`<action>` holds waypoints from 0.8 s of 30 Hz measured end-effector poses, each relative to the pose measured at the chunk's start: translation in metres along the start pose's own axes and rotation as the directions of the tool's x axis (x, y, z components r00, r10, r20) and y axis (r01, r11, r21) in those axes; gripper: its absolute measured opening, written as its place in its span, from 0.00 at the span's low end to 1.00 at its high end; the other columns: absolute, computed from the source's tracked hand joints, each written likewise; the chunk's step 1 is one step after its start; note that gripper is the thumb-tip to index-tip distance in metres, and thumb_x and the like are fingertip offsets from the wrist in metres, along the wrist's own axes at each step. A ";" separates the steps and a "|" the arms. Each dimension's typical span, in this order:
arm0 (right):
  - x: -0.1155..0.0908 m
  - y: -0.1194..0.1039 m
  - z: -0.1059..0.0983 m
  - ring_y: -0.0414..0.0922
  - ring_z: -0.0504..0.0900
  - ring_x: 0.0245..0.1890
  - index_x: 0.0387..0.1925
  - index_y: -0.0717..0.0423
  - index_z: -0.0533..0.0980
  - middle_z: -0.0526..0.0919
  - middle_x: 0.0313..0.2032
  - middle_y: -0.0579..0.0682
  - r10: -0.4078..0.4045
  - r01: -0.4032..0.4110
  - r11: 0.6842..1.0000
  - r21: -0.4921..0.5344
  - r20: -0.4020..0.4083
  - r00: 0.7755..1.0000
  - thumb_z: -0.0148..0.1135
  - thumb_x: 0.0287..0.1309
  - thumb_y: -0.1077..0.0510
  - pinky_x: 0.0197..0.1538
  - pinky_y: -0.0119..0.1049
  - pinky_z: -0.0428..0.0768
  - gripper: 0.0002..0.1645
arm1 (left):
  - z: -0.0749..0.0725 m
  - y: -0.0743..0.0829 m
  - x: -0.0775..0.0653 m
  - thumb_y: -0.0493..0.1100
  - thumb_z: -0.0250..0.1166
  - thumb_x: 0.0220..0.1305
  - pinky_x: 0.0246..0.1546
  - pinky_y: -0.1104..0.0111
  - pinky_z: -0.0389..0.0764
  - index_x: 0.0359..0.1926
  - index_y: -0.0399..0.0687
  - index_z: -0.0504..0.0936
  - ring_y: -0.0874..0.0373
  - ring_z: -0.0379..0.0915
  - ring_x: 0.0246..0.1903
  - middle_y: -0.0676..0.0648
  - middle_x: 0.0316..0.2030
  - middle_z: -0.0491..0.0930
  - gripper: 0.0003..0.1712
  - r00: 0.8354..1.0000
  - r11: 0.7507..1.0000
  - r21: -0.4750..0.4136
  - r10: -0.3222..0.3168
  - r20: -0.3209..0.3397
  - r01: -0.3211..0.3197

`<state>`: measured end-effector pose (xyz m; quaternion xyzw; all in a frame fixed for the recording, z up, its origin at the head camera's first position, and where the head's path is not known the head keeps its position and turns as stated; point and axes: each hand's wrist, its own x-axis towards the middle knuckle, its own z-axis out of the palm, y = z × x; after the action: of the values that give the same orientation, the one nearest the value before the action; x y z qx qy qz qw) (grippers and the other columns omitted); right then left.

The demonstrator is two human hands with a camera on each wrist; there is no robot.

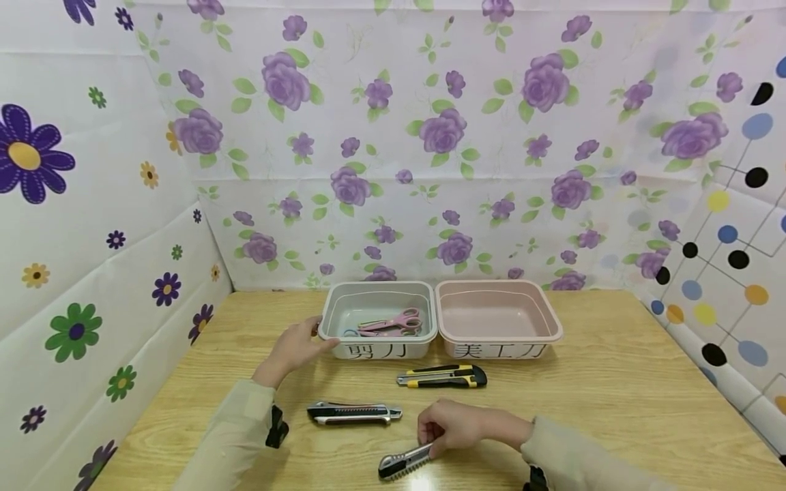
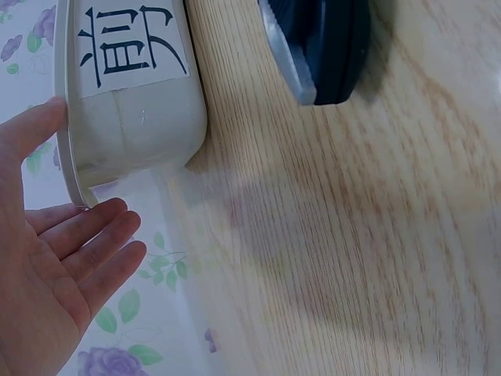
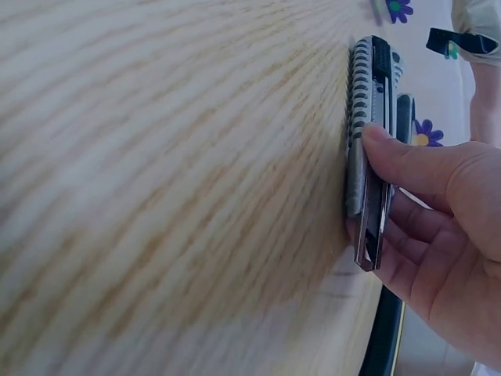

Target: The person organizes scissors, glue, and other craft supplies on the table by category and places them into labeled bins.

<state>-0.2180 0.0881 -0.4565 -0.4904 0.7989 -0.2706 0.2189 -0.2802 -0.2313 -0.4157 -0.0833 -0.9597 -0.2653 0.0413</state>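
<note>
My right hand [image 1: 451,426] pinches a silver utility knife [image 1: 402,462] between thumb and fingers, close over the table near its front. The knife [image 3: 372,149] shows a ribbed edge and a dark slider in the right wrist view. My left hand [image 1: 297,349] is at the front-left corner of a grey bin [image 1: 381,349], thumb on the rim and other fingers loosely extended beside it. Pink-handled scissors [image 1: 405,319] lie inside that bin. Between the hands lies a black-and-silver utility knife [image 1: 354,413]. A yellow-and-black utility knife [image 1: 442,376] lies in front of the bins.
A pink bin [image 1: 500,341] stands right beside the grey one, with a written label on its front. Both bins stand on the wooden table [image 1: 614,382] near its back edge. Flowered cloth [image 1: 442,136] hangs behind, with patterned cloth at both sides.
</note>
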 end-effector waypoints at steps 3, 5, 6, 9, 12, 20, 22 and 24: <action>-0.003 0.001 -0.003 0.25 0.67 0.22 0.27 0.57 0.76 0.73 0.21 0.36 -0.002 0.002 1.000 0.002 0.004 1.000 0.66 0.47 0.66 0.26 0.20 0.72 0.05 | -0.001 0.001 0.000 0.56 0.63 0.55 0.43 0.52 0.74 0.61 0.33 0.65 0.44 0.74 0.44 0.37 0.46 0.77 0.40 1.000 1.000 -0.006 0.007 -0.002 -0.007; -0.004 0.000 -0.006 0.25 0.68 0.22 0.27 0.57 0.77 0.75 0.22 0.36 -0.007 0.007 1.000 -0.018 0.005 1.000 0.65 0.48 0.66 0.27 0.20 0.73 0.04 | -0.001 0.001 0.000 0.56 0.63 0.55 0.43 0.52 0.75 0.61 0.33 0.65 0.44 0.74 0.44 0.36 0.46 0.77 0.40 1.000 1.000 -0.006 0.004 -0.001 -0.004; -0.005 0.000 -0.008 0.25 0.68 0.22 0.27 0.57 0.78 0.75 0.22 0.37 -0.005 0.005 1.000 -0.020 0.009 1.000 0.64 0.48 0.66 0.26 0.20 0.73 0.03 | -0.001 0.001 -0.001 0.56 0.63 0.55 0.42 0.52 0.75 0.61 0.33 0.65 0.44 0.74 0.44 0.36 0.46 0.77 0.40 1.000 1.000 -0.003 0.001 0.000 -0.001; -0.008 0.000 -0.014 0.25 0.67 0.21 0.26 0.55 0.79 0.76 0.22 0.36 0.007 -0.006 0.998 -0.055 0.015 1.000 0.64 0.49 0.66 0.26 0.20 0.71 0.03 | -0.001 0.002 -0.001 0.56 0.63 0.55 0.42 0.53 0.75 0.61 0.32 0.65 0.45 0.74 0.44 0.36 0.45 0.77 0.41 1.000 1.000 0.001 -0.006 0.006 0.006; -0.011 -0.001 -0.020 0.24 0.66 0.20 0.25 0.55 0.80 0.75 0.20 0.35 0.017 -0.016 0.993 -0.113 0.008 1.000 0.65 0.47 0.65 0.25 0.19 0.69 0.03 | -0.002 0.003 -0.002 0.55 0.63 0.55 0.41 0.53 0.75 0.61 0.32 0.65 0.45 0.74 0.43 0.36 0.45 0.77 0.40 1.000 1.000 0.001 -0.004 0.008 0.004; -0.022 -0.002 -0.037 0.25 0.64 0.18 0.22 0.53 0.80 0.75 0.17 0.35 0.030 -0.032 0.979 -0.201 -0.013 0.999 0.67 0.43 0.65 0.23 0.19 0.66 0.05 | -0.001 0.002 -0.001 0.56 0.63 0.55 0.42 0.53 0.75 0.60 0.32 0.66 0.45 0.74 0.43 0.37 0.45 0.77 0.40 1.000 1.000 -0.005 0.000 0.000 0.000; -0.025 -0.001 -0.040 0.25 0.64 0.18 0.22 0.53 0.80 0.75 0.17 0.35 0.039 -0.043 0.976 -0.214 -0.021 0.999 0.67 0.43 0.65 0.24 0.19 0.66 0.05 | 0.000 0.001 -0.001 0.56 0.63 0.55 0.41 0.53 0.75 0.60 0.32 0.66 0.45 0.74 0.43 0.37 0.44 0.77 0.40 1.000 1.000 -0.003 0.005 -0.002 -0.005; -0.027 0.000 -0.043 0.25 0.65 0.18 0.22 0.53 0.80 0.75 0.17 0.36 0.030 -0.037 0.972 -0.231 -0.032 0.999 0.67 0.42 0.65 0.24 0.18 0.67 0.05 | 0.000 0.001 -0.001 0.56 0.63 0.55 0.41 0.53 0.75 0.60 0.32 0.66 0.45 0.74 0.43 0.37 0.44 0.77 0.41 1.000 1.000 -0.004 0.004 -0.004 -0.004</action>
<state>-0.2329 0.1213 -0.4214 -0.4952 0.8362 -0.1788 0.1533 -0.2793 -0.2306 -0.4152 -0.0850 -0.9589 -0.2672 0.0435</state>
